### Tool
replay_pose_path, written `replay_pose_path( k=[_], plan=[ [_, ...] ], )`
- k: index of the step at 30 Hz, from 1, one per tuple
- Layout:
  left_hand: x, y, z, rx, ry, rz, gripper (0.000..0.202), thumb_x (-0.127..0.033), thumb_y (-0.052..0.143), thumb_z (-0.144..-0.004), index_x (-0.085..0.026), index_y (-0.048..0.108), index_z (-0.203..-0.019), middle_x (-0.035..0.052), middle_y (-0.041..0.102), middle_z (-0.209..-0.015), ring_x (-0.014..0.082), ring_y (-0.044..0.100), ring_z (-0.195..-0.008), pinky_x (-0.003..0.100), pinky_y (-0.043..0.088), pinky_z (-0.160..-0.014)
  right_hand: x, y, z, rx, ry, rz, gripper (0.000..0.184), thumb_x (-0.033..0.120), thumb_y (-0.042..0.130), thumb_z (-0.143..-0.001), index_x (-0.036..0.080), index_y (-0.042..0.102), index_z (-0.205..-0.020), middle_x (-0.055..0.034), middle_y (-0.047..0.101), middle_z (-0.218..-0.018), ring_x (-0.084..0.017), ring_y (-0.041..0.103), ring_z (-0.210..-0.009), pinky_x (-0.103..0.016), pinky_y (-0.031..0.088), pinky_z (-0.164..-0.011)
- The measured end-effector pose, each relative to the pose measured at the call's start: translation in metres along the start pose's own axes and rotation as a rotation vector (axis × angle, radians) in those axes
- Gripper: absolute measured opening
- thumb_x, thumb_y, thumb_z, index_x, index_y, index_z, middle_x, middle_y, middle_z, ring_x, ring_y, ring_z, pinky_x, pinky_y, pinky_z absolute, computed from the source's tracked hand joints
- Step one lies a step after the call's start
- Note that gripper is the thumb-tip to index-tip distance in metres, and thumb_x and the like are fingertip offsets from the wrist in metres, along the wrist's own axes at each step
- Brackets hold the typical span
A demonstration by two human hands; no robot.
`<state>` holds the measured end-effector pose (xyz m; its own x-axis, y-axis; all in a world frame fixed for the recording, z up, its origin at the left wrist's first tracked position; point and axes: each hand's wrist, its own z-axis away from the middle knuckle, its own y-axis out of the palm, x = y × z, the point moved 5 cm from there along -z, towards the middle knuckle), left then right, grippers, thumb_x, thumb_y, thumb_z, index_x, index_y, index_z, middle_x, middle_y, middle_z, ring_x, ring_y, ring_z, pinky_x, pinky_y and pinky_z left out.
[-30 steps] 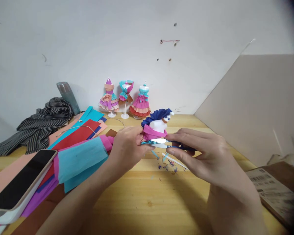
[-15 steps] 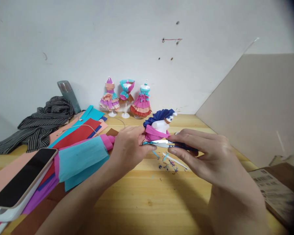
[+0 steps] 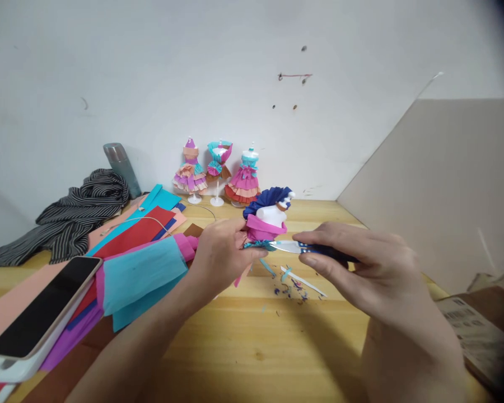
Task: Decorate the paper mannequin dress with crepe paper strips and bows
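My left hand point(image 3: 220, 249) grips the base of a small white mannequin doll point(image 3: 271, 214) dressed in pink paper with a dark blue paper fan behind it. My right hand point(image 3: 361, 263) is closed round a pair of scissors point(image 3: 296, 247) with dark blue handles. The blades point left and touch the teal paper trim at the bottom of the doll's skirt. Small paper scraps point(image 3: 292, 282) lie on the wooden table point(image 3: 252, 341) just below the blades.
Three finished paper-dress dolls point(image 3: 216, 170) stand by the wall. Coloured paper sheets point(image 3: 138, 263) are piled at the left, with a phone point(image 3: 42, 313) on them. A striped cloth point(image 3: 79, 210) and grey flask point(image 3: 121, 168) lie behind. A cardboard box point(image 3: 479, 330) sits at the right.
My right hand has drawn the scissors slightly to the right, so the blades reach less far under the skirt. A pink strip now hangs below my left hand.
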<state>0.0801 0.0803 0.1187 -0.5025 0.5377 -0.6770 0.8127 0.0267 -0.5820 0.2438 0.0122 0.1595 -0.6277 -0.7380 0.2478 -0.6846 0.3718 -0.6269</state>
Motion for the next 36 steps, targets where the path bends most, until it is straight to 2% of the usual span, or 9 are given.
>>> replay_pose_path(
  k=[5,9,11,13,16,19,27,30,36],
  plan=[
    [0.03,0.012,-0.013,0.013,-0.14,0.6,0.032,-0.035,0.08,-0.059,-0.015,0.066,-0.08,0.0041,0.071,-0.078,0.0183,0.063,-0.074,0.032,0.049,-0.07,-0.011,-0.011,0.0,-0.013,0.065,-0.141,0.015,0.022,0.064,-0.084,0.021,0.068,-0.098,-0.0011,0.064,-0.066,-0.011,0.057,-0.053,-0.021,0.041,-0.046],
    [0.048,0.0,-0.024,-0.052,-0.293,0.744,0.043,-0.038,0.086,-0.044,-0.013,0.065,-0.072,0.0035,0.07,-0.071,0.0183,0.064,-0.069,0.033,0.052,-0.071,-0.034,0.009,-0.002,0.256,-0.012,-0.517,0.04,0.054,0.049,-0.089,0.019,0.069,-0.085,-0.0024,0.063,-0.06,-0.012,0.055,-0.047,-0.024,0.044,-0.045],
    [0.052,-0.019,-0.025,-0.131,-0.34,0.707,0.043,-0.038,0.087,-0.042,-0.013,0.064,-0.069,0.0022,0.068,-0.067,0.0162,0.062,-0.064,0.03,0.051,-0.066,-0.055,0.021,-0.006,0.278,0.136,-0.257,0.04,0.05,0.049,-0.09,0.016,0.07,-0.085,-0.0068,0.067,-0.068,-0.015,0.061,-0.055,-0.026,0.047,-0.05],
    [0.054,-0.04,-0.025,-0.216,-0.337,0.684,0.042,-0.038,0.087,-0.044,-0.013,0.062,-0.067,0.0012,0.066,-0.066,0.014,0.06,-0.062,0.026,0.049,-0.061,-0.07,0.019,-0.009,0.084,0.281,0.066,0.03,0.039,0.05,-0.091,0.015,0.069,-0.094,-0.0094,0.07,-0.079,-0.016,0.063,-0.062,-0.028,0.049,-0.055],
    [0.06,-0.067,-0.023,-0.339,-0.323,0.667,0.04,-0.037,0.086,-0.048,-0.013,0.061,-0.069,-0.0002,0.064,-0.064,0.0119,0.058,-0.06,0.024,0.047,-0.058,-0.065,0.019,-0.011,0.05,0.238,0.2,0.023,0.025,0.052,-0.088,0.015,0.064,-0.105,-0.0094,0.071,-0.087,-0.017,0.064,-0.069,-0.028,0.05,-0.06],
    [0.064,-0.077,-0.022,-0.408,-0.313,0.676,0.042,-0.036,0.086,-0.046,-0.013,0.06,-0.07,-0.0004,0.063,-0.064,0.0128,0.058,-0.06,0.025,0.048,-0.059,-0.056,0.015,-0.009,0.054,0.224,0.268,0.014,0.022,0.053,-0.087,0.015,0.062,-0.094,-0.0044,0.067,-0.071,-0.015,0.059,-0.058,-0.025,0.045,-0.052],
    [0.043,-0.022,-0.021,-0.213,-0.294,0.754,0.042,-0.032,0.087,-0.042,-0.013,0.064,-0.071,0.0025,0.069,-0.07,0.0153,0.063,-0.067,0.03,0.052,-0.069,-0.021,0.022,-0.003,0.009,0.072,0.077,0.025,0.023,0.055,-0.088,0.017,0.062,-0.111,-0.006,0.071,-0.083,-0.015,0.064,-0.066,-0.025,0.05,-0.058],
    [0.034,0.001,-0.016,-0.096,-0.27,0.801,0.039,-0.03,0.085,-0.045,-0.014,0.065,-0.074,0.0044,0.072,-0.075,0.019,0.066,-0.073,0.033,0.053,-0.074,-0.012,0.023,-0.002,0.027,0.113,0.057,0.02,0.022,0.057,-0.085,0.016,0.061,-0.104,-0.0029,0.067,-0.072,-0.013,0.06,-0.057,-0.023,0.047,-0.051],
    [0.017,0.017,-0.001,0.062,-0.159,0.525,0.025,-0.029,0.077,-0.061,-0.015,0.064,-0.077,0.0036,0.071,-0.077,0.0195,0.065,-0.077,0.028,0.05,-0.07,0.0,0.016,-0.002,0.122,0.08,0.04,0.01,0.021,0.059,-0.083,0.019,0.06,-0.093,0.0,0.061,-0.068,-0.01,0.05,-0.049,-0.022,0.039,-0.044]
  ],
)
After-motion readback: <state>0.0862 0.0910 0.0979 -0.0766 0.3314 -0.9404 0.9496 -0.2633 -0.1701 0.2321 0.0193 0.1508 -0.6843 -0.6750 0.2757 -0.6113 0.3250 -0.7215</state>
